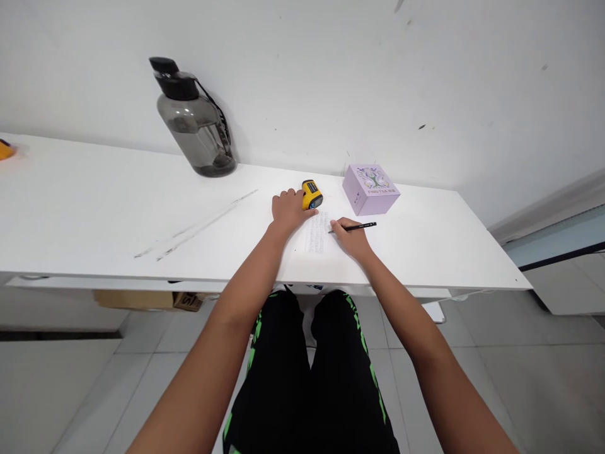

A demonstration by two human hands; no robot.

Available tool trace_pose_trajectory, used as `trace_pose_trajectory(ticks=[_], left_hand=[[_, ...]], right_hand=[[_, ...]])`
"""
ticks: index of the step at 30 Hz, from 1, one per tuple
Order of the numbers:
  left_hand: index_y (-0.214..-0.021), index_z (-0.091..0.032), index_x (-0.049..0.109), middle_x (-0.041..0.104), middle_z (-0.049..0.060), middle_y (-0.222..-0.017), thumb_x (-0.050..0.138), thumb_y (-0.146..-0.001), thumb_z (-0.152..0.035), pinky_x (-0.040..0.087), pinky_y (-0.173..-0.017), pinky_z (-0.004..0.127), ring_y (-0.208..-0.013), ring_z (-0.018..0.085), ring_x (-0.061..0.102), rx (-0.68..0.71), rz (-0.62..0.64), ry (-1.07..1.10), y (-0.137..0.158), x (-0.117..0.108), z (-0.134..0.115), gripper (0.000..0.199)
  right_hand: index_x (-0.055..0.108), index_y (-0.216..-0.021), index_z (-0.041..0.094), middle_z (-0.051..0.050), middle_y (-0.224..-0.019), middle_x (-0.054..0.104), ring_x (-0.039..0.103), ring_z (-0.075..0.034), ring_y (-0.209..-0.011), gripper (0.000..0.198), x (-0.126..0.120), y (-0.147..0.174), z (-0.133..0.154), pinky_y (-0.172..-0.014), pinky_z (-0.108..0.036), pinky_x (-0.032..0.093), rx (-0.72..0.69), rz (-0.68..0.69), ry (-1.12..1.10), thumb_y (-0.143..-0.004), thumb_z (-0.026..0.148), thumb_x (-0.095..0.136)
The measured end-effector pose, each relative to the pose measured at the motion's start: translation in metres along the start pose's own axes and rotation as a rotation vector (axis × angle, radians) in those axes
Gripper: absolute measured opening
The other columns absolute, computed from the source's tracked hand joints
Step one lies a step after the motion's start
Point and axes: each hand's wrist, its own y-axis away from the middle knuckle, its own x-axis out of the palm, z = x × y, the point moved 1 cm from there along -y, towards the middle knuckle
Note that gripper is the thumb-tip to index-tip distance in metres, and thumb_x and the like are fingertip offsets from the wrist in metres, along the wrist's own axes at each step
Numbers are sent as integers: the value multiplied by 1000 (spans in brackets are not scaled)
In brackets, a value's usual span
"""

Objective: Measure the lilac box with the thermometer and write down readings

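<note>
My left hand [288, 209] rests on the white table, its fingers curled against the side of a yellow-and-black device [312, 195] with a small screen. The thumb of that hand lies along the device's near end. In my right hand [350, 238] is a slim black pencil [366, 226], gripped between thumb and fingers. Its tip points left and down at the edge of a block of small grey handwriting on a white sheet of paper [317, 234]. The sheet's edges are hard to tell from the table.
A lilac tea box [371, 190] stands beyond my right hand. Against the wall at the left is a large grey water bottle [196, 123] with a black lid. Dark scuffs mark the white table [94, 214]. An orange object [5, 150] shows at the far left, and a cardboard box [142, 299] sits below.
</note>
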Motion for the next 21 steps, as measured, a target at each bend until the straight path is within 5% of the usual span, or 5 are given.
trace_pose_trajectory(ticks=[21], left_hand=[[-132, -28, 52, 59, 11, -125, 53, -81, -66, 38, -93, 41, -116, 32, 52, 2, 10, -19, 0, 0, 0, 63]], right_hand=[[52, -60, 22, 1, -61, 54, 52, -17, -66, 33, -1, 0, 0, -64, -30, 41, -20, -44, 10, -83, 45, 54]])
